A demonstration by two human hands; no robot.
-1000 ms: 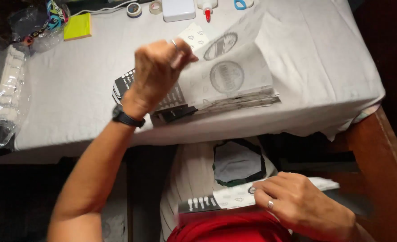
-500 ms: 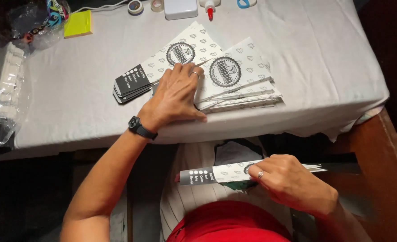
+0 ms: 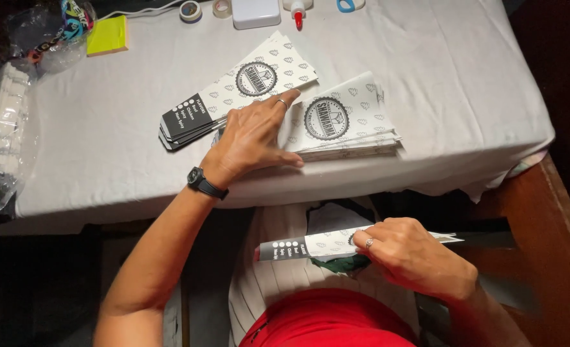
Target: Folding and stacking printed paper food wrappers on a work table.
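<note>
My left hand (image 3: 256,138) lies flat, fingers spread, on a stack of white printed paper sleeves (image 3: 346,125) on the grey-clothed table (image 3: 117,160). A second pile of the same sleeves (image 3: 233,93), white with black ends and a round emblem, fans out to the upper left under my fingertips. My right hand (image 3: 413,257) is below the table edge, over my lap, gripping a single folded sleeve (image 3: 298,247) held sideways. A black watch sits on my left wrist.
At the table's far edge lie a yellow sticky-note pad (image 3: 107,35), tape rolls (image 3: 190,10), a white box (image 3: 256,13) and a glue bottle (image 3: 298,9). Clear plastic bags (image 3: 2,128) sit at the left. A wooden chair arm (image 3: 548,231) stands to the right.
My left hand came down from holding a sleeve up and now presses flat on the stacks. My right hand has raised its folded sleeve slightly in my lap.
</note>
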